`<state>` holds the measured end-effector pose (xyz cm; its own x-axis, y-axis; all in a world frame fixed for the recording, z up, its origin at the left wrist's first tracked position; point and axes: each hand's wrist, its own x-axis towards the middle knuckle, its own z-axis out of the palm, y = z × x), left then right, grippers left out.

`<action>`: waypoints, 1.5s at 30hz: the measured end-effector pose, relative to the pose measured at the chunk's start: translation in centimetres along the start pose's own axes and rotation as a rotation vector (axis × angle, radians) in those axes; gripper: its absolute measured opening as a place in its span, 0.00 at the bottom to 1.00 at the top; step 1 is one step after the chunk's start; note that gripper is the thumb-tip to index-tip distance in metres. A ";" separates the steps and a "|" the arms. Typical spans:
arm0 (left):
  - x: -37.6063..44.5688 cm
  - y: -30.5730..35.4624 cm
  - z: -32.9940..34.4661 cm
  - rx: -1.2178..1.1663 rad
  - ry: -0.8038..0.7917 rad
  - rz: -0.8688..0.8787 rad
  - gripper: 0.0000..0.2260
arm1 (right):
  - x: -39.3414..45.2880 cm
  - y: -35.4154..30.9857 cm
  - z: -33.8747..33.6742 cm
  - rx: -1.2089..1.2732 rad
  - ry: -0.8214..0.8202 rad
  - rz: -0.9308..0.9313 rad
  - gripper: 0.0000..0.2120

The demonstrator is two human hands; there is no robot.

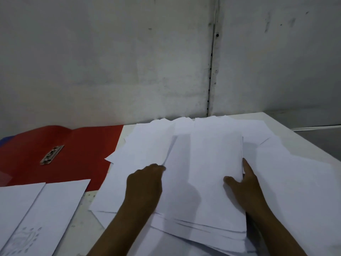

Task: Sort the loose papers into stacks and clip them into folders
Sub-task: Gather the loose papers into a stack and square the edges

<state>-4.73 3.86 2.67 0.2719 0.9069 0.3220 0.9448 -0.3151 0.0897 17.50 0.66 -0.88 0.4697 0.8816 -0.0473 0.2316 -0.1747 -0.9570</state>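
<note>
Your two forearms enter from the bottom edge, both bare as far as the frame shows: no sleeve, no cuff. Your left hand [145, 179] wears no glove, ring or band that can be seen. Your right hand [245, 180] is likewise ungloved, with no watch or strap at the wrist. Slim build to both forearms. Nails and finer marks are too blurred to note.
</note>
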 end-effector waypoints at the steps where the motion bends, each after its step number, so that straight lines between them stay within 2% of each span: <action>1: -0.7 1.0 0.2 -0.016 -0.006 -0.004 0.18 | -0.2 -0.2 0.0 -0.028 -0.005 -0.013 0.34; 3: -1.3 2.7 0.6 -0.087 0.039 0.091 0.18 | -0.6 -0.5 0.0 -0.111 -0.020 -0.043 0.33; 5: -1.9 3.9 1.3 -0.182 -0.004 0.158 0.23 | -1.0 -0.6 0.3 -0.171 -0.046 -0.087 0.32; 8: -2.2 5.4 2.8 -0.156 0.014 0.187 0.25 | -1.0 -0.3 0.4 -0.211 -0.046 -0.115 0.28; 12: -3.6 8.1 5.3 -0.221 -0.012 0.302 0.20 | -1.4 -0.8 0.5 -0.113 -0.062 -0.094 0.21; 13: -3.7 9.0 4.2 -0.251 -0.023 0.316 0.19 | -1.5 -0.9 0.5 -0.070 -0.075 -0.069 0.21; 15: -3.7 10.2 3.4 -0.371 0.029 0.235 0.16 | -1.5 -1.3 0.4 -0.023 -0.098 -0.008 0.23; 16: -4.0 11.0 3.5 -0.392 -0.018 0.240 0.15 | -1.4 -1.4 0.3 -0.021 -0.112 0.024 0.24; 19: -4.5 11.3 2.5 -0.432 0.077 0.264 0.09 | -1.3 -1.4 -0.3 -0.042 -0.146 0.055 0.22; 20: -4.8 10.9 2.3 -0.497 0.088 0.288 0.10 | -1.3 -1.4 -0.5 -0.071 -0.153 0.049 0.21; 23: -5.3 9.2 1.3 -0.798 -0.151 0.217 0.16 | -1.3 -1.3 -1.3 -0.143 -0.168 0.036 0.22; 25: -4.8 6.9 1.2 -0.926 -0.021 0.075 0.21 | -1.3 -1.4 -1.8 -0.165 -0.167 0.027 0.22; 27: -4.1 4.3 2.0 -0.860 0.083 -0.082 0.17 | -1.3 -1.3 -2.4 -0.167 -0.140 0.014 0.22; 29: -3.6 1.7 2.8 -0.621 0.069 -0.240 0.14 | -1.4 -1.1 -3.0 -0.167 -0.103 0.016 0.22; 31: -3.4 -0.7 3.4 -0.393 0.073 -0.344 0.16 | -1.4 -0.8 -3.5 -0.180 -0.072 0.022 0.21; 34: -3.5 -2.3 3.6 -0.227 -0.070 -0.458 0.26 | -1.4 -0.4 -4.2 -0.192 -0.023 0.031 0.20; 36: -3.3 -2.8 3.6 -0.226 -0.154 -0.491 0.33 | -1.5 -0.2 -4.8 -0.184 0.013 0.033 0.20; 40: -2.1 -3.0 2.5 -0.414 -0.203 -0.550 0.44 | -2.0 0.3 -5.6 -0.156 0.040 0.062 0.19; 42: -1.5 -3.4 2.1 -0.443 -0.231 -0.573 0.42 | -2.2 0.6 -5.8 -0.160 0.039 0.078 0.19; 45: -1.2 -4.4 2.2 -0.356 -0.238 -0.548 0.24 | -2.3 0.6 -6.3 -0.147 0.052 0.090 0.20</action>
<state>-8.80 4.75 -0.19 -0.1563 0.9852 -0.0704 0.8508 0.1705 0.4971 21.93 -4.22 0.44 0.5367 0.8363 -0.1119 0.3075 -0.3173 -0.8971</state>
